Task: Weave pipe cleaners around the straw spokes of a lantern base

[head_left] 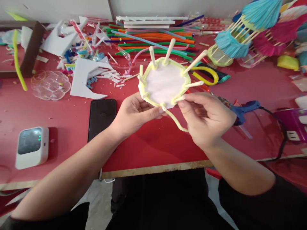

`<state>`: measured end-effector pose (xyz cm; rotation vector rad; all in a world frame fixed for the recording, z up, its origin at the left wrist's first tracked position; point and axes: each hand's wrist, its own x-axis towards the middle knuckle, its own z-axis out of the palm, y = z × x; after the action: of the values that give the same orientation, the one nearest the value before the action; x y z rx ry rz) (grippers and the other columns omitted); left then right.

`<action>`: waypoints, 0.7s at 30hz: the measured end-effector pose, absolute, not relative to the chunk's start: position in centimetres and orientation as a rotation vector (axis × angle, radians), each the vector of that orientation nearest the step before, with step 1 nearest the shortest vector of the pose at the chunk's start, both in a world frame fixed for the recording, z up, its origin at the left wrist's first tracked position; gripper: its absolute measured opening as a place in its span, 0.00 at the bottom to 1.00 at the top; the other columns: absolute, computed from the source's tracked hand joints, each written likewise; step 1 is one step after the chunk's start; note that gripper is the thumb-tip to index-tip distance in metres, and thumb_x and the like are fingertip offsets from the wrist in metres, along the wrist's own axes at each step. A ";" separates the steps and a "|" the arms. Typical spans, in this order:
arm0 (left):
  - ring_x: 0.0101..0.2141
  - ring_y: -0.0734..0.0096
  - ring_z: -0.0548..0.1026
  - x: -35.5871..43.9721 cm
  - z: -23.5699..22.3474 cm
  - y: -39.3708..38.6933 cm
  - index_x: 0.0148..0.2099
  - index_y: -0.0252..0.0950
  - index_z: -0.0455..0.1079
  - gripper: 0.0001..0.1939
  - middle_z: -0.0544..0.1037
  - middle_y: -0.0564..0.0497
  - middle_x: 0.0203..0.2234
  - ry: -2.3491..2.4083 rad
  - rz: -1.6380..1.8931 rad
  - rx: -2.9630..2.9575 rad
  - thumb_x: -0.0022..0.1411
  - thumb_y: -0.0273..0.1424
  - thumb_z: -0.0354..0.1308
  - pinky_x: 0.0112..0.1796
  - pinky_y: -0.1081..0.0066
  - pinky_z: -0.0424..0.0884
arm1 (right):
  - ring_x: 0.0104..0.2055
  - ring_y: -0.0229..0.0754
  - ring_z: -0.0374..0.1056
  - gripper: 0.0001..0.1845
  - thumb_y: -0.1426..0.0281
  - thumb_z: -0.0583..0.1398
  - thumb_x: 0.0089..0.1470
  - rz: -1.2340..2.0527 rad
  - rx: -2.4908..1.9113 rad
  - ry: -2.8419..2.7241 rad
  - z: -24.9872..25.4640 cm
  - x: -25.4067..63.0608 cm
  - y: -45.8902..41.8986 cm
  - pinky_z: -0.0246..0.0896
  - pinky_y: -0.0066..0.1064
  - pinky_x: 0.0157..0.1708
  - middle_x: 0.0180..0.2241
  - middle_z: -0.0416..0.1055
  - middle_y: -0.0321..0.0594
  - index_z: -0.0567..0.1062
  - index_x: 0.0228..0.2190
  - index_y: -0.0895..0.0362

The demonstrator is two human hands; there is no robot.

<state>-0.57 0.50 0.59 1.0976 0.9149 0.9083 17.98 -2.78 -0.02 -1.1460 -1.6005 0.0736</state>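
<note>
Head view: L hand (136, 115) pinches white disc (164, 83), just beyond grip; R hand (209, 116), thumb & index closed, grips short stick (179, 99). Step appears to be rim wrapping; next wrap likely needs yellow cord (176, 119), slung btwn hands, drawn taut.

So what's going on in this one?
Someone's left hand holds a white disc above the red table, while the right hand pinches at one of the sticks around its rim. A yellow strand runs along the rim, with a loose length trailing from the lower edge toward the right hand. A phone and colored pipe cleaners lie on the table.
</note>
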 end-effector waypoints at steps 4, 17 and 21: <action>0.36 0.63 0.85 -0.5 0.6 0.5 0.40 0.35 0.79 0.16 0.86 0.47 0.37 0.896 0.897 1.095 0.51 0.35 0.75 0.38 0.69 0.82 | 0.36 0.44 0.78 0.09 0.74 0.63 0.60 -0.058 -1.099 -1.726 -0.1 18.4 -2.6 0.78 0.37 0.39 0.34 0.81 0.38 0.81 0.39 0.48; 0.37 0.64 0.85 -0.7 0.5 0.8 0.39 0.34 0.79 0.14 0.86 0.44 0.38 0.834 0.807 1.095 0.52 0.35 0.74 0.40 0.70 0.82 | 0.22 0.38 0.68 0.02 0.65 0.65 0.57 -0.054 -1.102 -1.880 0.1 18.8 -1.9 0.71 0.33 0.24 0.26 0.78 0.35 0.79 0.34 0.48; 0.35 0.67 0.84 -0.8 0.5 0.9 0.37 0.35 0.79 0.11 0.86 0.47 0.35 0.828 0.770 1.068 0.53 0.33 0.74 0.38 0.72 0.81 | 0.19 0.33 0.64 0.02 0.66 0.64 0.59 0.175 -1.110 -1.863 0.1 18.9 -1.9 0.64 0.28 0.20 0.24 0.75 0.31 0.79 0.33 0.50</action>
<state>-0.82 0.91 0.49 1.0677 0.8282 0.7703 18.92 -1.92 0.14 -1.1103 -1.8633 0.1752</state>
